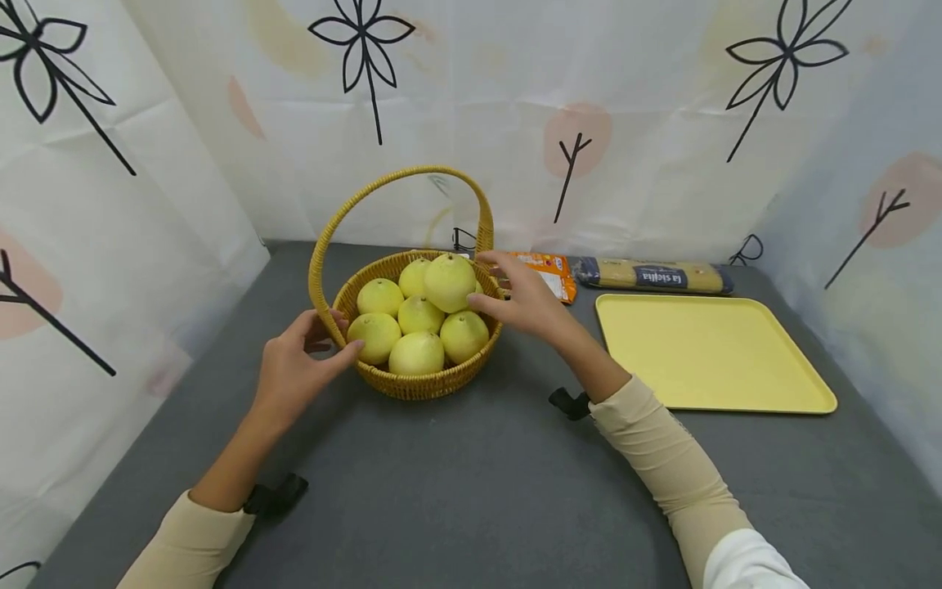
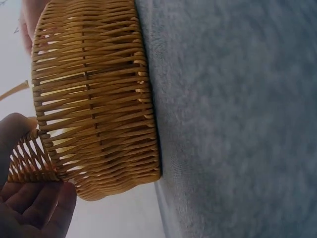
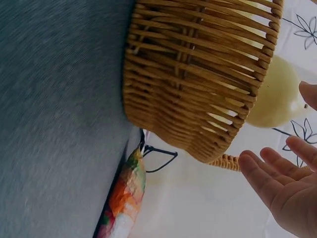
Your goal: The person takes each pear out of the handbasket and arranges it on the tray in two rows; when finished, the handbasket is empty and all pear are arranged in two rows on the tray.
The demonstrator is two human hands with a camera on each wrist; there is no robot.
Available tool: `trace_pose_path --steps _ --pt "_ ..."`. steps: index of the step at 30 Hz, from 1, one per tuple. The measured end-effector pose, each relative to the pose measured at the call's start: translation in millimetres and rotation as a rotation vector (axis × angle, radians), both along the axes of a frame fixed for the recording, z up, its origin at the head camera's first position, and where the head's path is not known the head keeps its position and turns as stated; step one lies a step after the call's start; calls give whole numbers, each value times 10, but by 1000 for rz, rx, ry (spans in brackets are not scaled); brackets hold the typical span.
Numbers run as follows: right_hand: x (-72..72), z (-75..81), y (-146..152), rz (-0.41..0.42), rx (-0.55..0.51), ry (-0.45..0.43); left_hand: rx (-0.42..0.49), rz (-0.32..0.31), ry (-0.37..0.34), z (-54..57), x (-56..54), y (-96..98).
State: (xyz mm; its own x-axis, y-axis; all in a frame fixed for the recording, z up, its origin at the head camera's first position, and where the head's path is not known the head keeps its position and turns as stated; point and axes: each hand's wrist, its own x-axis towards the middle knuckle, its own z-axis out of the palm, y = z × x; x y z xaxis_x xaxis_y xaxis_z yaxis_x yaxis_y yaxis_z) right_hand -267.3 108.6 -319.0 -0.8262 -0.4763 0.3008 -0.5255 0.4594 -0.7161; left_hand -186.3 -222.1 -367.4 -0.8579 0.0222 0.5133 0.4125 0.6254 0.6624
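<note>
Here, I'm judging the basket (image 1: 421, 389) near frame centre stiff but heavy with fruit (image 1: 416, 355); my left hand (image 1: 298, 368) is gripping its handle (image 1: 316, 276) low, a sound hold, my right hand (image 1: 528, 301) hovering beside, relaxed.

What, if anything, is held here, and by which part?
The left hand holds the basket by the left foot of its handle; the right hand grips nothing.

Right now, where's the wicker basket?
In the head view, the wicker basket stands left of centre on the grey table, left of the orange packet and yellow tray.
</note>
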Motion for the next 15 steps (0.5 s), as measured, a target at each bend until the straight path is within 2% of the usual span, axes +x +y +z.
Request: trace_pose_path --steps 5,15 --pt "-39 -4 -97 18 -51 -5 32 -9 20 -52 6 -23" --pt "-76 -53 -168 16 -45 26 41 -34 63 -116 -26 -20"
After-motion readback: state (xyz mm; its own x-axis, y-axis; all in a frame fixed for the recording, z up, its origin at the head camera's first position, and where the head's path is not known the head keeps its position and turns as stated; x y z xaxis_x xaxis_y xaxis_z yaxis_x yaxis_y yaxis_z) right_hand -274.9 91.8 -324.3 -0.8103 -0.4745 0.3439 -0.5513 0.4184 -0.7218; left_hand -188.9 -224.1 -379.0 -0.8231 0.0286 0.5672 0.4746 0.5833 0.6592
